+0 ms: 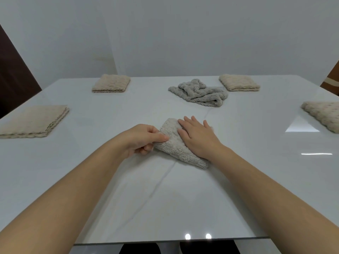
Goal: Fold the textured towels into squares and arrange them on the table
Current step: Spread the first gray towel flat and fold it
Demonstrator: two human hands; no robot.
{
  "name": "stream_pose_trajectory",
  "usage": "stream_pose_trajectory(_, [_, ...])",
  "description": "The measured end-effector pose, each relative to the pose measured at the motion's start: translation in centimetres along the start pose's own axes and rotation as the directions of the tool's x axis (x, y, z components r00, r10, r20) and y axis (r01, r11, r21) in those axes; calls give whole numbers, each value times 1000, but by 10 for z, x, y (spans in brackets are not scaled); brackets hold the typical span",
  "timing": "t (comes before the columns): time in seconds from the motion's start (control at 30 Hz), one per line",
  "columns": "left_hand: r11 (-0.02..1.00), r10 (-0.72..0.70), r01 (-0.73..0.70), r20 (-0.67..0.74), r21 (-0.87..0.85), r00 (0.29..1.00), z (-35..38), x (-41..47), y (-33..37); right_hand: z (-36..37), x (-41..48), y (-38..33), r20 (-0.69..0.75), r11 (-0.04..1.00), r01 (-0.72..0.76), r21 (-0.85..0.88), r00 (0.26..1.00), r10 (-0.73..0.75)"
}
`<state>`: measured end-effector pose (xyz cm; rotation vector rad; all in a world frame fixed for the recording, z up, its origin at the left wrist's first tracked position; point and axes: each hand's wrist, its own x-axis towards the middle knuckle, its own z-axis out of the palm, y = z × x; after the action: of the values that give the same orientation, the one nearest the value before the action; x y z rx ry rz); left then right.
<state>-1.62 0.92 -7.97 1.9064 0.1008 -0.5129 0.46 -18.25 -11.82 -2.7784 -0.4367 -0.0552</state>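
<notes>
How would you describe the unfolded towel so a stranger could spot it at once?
On the white table, look toward the far edge, right of centre. Just left of the folded beige towel at the far right corner lies the grey towel. It alone is grey and crumpled in a heap, not folded flat.

Indoors in a plain, tidy room, most likely a home dining area. Large glossy white table (73, 96) with faint grey veins, bright light glints (198, 236) mirrored near its front edge. Bare white walls (183, 33) behind, meeting in a corner. Dark brown panel (12, 79) at far left, perhaps a door; strip of orange-brown wood (333, 77) at far right. Folded towels (111, 83) spaced like place settings round the tabletop, a crumpled grey towel (199, 93) between the far two.
</notes>
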Motion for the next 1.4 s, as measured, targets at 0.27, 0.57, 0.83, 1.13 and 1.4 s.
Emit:
stream_pose_trajectory(0.27, [983, 4, 27, -172, 181, 985, 3, -1, -7, 0, 0, -4, 0, 998, 68, 10, 998, -68])
stream_pose_trajectory(0.57, [921, 148, -16, -312, 388, 938, -8, -23, -35, 13, 20, -23, 15, 965, 235, 116, 971, -239])
stream_pose_trajectory(0.83, [483, 569, -35, -283, 875, 772, 9, -42, -14, 5, 5, -23, -339, 841, 193, 506, 941, -11])
stream_pose_trajectory(1.13, [495, 395, -130, -90, 859, 914, 27, 16, -34, -19, -27, -5, -40, 624, -201, 755, 936, 351])
stream_pose_trajectory(1.4, [498, 366, -132, -69, 857, 928, 26, 16, -32, -33, -46, -14, 377, 672, -358, 649, 918, 124])
